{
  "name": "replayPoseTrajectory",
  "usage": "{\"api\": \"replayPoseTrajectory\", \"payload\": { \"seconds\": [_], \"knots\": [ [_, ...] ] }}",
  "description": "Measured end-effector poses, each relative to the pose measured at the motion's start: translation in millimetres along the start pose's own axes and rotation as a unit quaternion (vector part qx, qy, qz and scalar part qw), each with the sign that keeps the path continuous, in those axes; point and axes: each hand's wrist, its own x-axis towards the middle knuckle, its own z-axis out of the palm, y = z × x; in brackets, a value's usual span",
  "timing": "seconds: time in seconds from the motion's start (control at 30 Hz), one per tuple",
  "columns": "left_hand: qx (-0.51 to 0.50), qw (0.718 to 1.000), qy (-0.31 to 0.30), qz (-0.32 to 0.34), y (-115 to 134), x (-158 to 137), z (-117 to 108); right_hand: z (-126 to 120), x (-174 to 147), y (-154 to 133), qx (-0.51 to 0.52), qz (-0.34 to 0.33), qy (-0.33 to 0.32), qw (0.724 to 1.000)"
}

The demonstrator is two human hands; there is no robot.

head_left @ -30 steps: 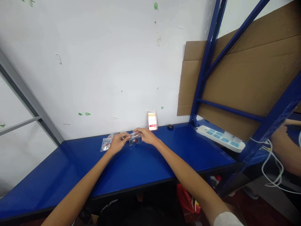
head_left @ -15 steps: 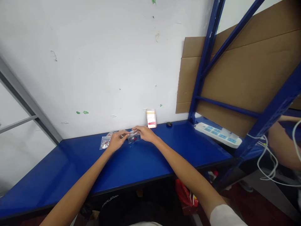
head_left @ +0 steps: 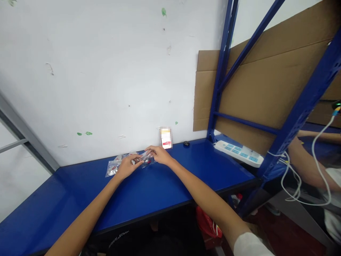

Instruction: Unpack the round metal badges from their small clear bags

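Between my two hands, just above or on the blue table (head_left: 160, 188), is a small clear plastic bag (head_left: 147, 161) with something dark and red inside. My right hand (head_left: 160, 155) pinches the upper part of this bag, fingers bent over it. From the other side, my left hand (head_left: 128, 167) has its thumb and fingers closed on the bag's left edge; the fingertips partly cover it. To the left, next to my left hand, lies another clear bag (head_left: 112, 170) with a round silvery thing and a red mark. More clear bags (head_left: 119, 157) lie behind my left hand, partly hidden.
A phone (head_left: 166, 138) with a lit screen leans on the white wall. Right of it sits a small black object (head_left: 186, 144). A white power strip (head_left: 238, 153) lies by the blue frame (head_left: 217, 89). Another person's arm (head_left: 309, 163) shows at the right behind white cables (head_left: 295, 195).
The view has shifted, so the scene sits a little further left and lower. The bag between my hands is now tilted, and my left thumb and fingers are further apart.
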Motion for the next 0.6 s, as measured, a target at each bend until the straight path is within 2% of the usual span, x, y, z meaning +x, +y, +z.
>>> {"api": "replayPoseTrajectory", "payload": {
  "seconds": [0.27,0.4,0.6],
  "knots": [
    [0.017,0.998,-0.059,0.005,1.1,-1.9,1.0,0.2,0.1,-5.0,0.015,0.011,0.008,1.0],
    [0.009,0.999,-0.047,0.018,2.1,-1.9,0.6,1.0,1.5,-2.5,0.052,0.023,0.015,0.998],
    [-0.033,0.999,-0.015,-0.008,8.4,-1.4,-4.5,3.2,3.9,-6.4,0.09,0.047,0.045,0.994]
  ]
}}
